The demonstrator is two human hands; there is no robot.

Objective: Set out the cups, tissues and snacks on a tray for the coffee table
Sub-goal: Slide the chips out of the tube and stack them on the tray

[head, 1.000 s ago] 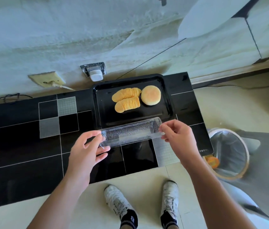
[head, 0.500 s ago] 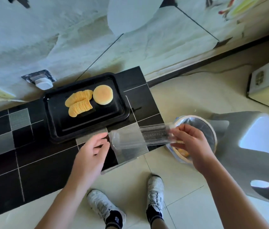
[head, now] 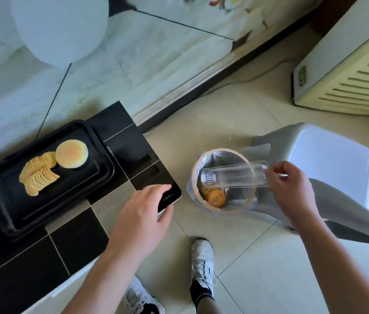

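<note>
While the right grip (head: pixel 289 184) pinches it, the clear snack container (head: pixel 233 175) hangs above the bin (head: pixel 196 177).

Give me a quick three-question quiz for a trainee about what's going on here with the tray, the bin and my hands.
1. True or false: the right hand holds the clear plastic packet over the waste bin.
2. Which snacks lie on the black tray? A) crisps and a round bun B) cups and tissues C) an apple
3. Fill in: the left hand is ____ and holds nothing.

Key:
1. True; it pinches the packet's end.
2. A; the crisps lie beside the round bun.
3. Open, above the table's corner.
</note>
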